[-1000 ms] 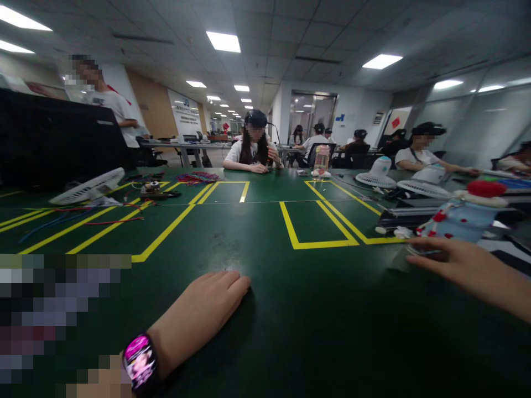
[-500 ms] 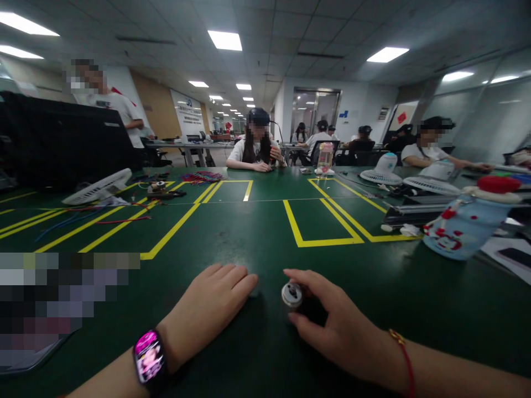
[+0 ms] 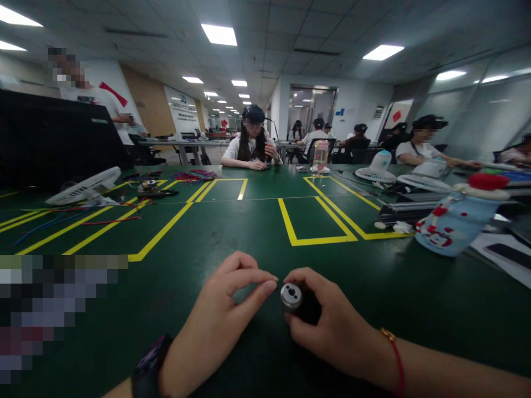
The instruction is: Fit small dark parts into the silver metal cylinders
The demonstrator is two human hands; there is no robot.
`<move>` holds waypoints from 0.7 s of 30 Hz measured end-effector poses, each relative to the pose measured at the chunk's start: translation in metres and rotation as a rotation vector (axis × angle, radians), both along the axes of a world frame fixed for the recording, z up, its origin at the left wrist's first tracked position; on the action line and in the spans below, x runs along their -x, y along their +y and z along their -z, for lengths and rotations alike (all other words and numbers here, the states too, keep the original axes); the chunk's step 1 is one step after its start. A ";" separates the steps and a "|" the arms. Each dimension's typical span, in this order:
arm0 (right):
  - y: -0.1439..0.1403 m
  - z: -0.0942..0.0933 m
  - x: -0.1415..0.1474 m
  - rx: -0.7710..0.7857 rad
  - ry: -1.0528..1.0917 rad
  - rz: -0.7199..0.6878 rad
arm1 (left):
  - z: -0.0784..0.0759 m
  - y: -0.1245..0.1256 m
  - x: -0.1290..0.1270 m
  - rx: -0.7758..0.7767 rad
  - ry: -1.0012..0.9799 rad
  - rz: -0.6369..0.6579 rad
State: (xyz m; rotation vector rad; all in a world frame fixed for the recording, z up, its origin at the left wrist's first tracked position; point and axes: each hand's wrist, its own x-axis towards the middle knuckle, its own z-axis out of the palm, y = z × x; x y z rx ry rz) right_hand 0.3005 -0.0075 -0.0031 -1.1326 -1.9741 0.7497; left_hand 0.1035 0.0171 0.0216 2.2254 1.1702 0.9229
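My right hand [image 3: 332, 326] grips a small dark cylinder with a silver round end, a small motor [image 3: 292, 297], just above the green table [image 3: 249, 232]. The silver end points to the left. My left hand [image 3: 224, 315] is raised off the table, thumb and forefinger pinched together close to the motor's silver end, a small gap apart from it. A dark watch sits on my left wrist, a red string bracelet on my right wrist.
A light-blue bottle with red cap [image 3: 456, 221] lies at the right. White fan parts [image 3: 83, 188], coloured wires [image 3: 99, 218] and a black screen [image 3: 53, 138] are at the left. Yellow tape lines [image 3: 315, 240] mark the table. Several people sit at the far side.
My right hand came from the right by the bottle to the middle, holding the motor. My left hand lifted off the table and pinched its fingers toward the motor's end.
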 end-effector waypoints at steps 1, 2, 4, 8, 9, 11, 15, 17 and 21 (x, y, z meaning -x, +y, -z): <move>0.000 0.000 -0.001 -0.001 -0.008 0.006 | 0.004 0.000 0.002 0.020 0.039 0.012; -0.001 0.000 -0.001 0.000 -0.014 0.011 | 0.009 0.000 0.004 0.042 0.086 0.032; -0.001 0.003 -0.002 -0.006 -0.034 0.019 | 0.018 0.000 0.004 0.074 0.172 0.069; -0.003 0.009 -0.002 -0.071 -0.110 0.041 | 0.024 0.001 0.001 0.092 0.218 0.105; -0.004 0.009 -0.002 -0.079 -0.128 0.034 | 0.022 0.002 0.002 0.109 0.209 0.115; -0.003 0.007 -0.006 -0.065 -0.153 0.025 | 0.016 0.006 0.009 0.148 0.165 0.104; 0.008 -0.002 -0.044 -0.058 -0.217 0.219 | 0.005 0.018 0.036 0.197 0.047 -0.079; 0.017 -0.005 -0.080 -0.101 -0.282 0.432 | 0.006 0.023 0.048 0.230 0.012 -0.153; 0.026 -0.003 -0.163 -0.116 -0.450 0.800 | 0.015 0.025 0.053 0.258 -0.012 -0.204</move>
